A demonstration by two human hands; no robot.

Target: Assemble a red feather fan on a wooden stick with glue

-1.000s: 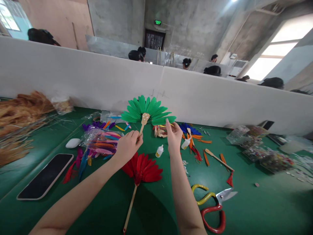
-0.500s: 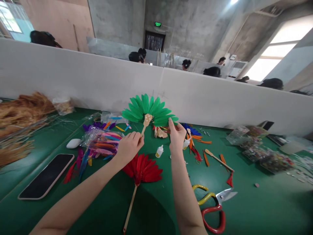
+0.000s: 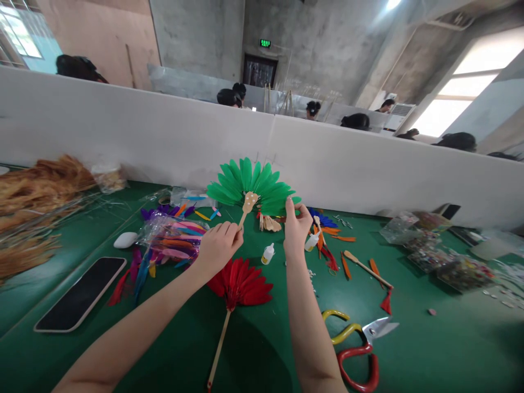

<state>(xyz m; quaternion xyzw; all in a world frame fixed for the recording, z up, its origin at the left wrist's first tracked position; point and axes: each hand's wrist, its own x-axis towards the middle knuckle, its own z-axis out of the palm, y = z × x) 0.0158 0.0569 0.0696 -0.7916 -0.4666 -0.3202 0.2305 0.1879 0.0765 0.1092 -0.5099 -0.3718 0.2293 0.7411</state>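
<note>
Above the green table point(image 3: 446, 349), the left hand point(image 3: 220, 246) grips the handle point(image 3: 244, 216) of a green feather fan point(image 3: 268, 186); apart from it, the right hand point(image 3: 297, 229) pinches its right edge. Below lies a red fan point(image 3: 244, 286).

Green fan point(image 3: 257, 187) & R grip point(image 3: 298, 226) shifted slightly right vs 1s ago; bkgd person point(image 3: 386, 106) moved right too.

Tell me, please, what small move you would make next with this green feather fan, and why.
Perhaps spread the green feather fan slightly at its right edge, since the right hand pinches it there while the left hand grips the slim, pale wooden handle.
</note>
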